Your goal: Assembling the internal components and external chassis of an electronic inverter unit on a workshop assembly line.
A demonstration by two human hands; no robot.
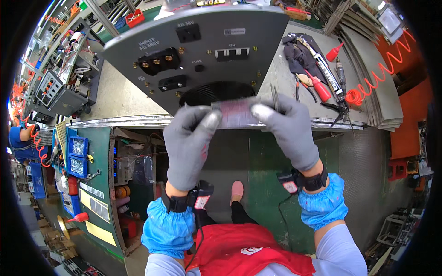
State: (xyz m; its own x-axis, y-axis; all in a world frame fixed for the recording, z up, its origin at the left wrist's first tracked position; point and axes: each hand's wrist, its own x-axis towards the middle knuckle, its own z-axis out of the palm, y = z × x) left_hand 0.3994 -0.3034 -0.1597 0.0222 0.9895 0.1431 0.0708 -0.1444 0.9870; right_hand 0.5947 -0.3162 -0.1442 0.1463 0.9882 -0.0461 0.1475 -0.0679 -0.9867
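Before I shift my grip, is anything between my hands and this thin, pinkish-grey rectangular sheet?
Nothing visible except your grey gloves: your left hand and right hand pinch the sheet at opposite ends.

On my feed: pale workbench (122,99) bearing a grey-panelled unit (212,62). Right side, I log dark cloth (299,56), pliers (297,92), red bottle (321,90).

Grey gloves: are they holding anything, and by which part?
A thin sheet: left hand at its left edge, right hand at its right. The right hand also seems to hold a slim metal tool, its gripped part hidden.
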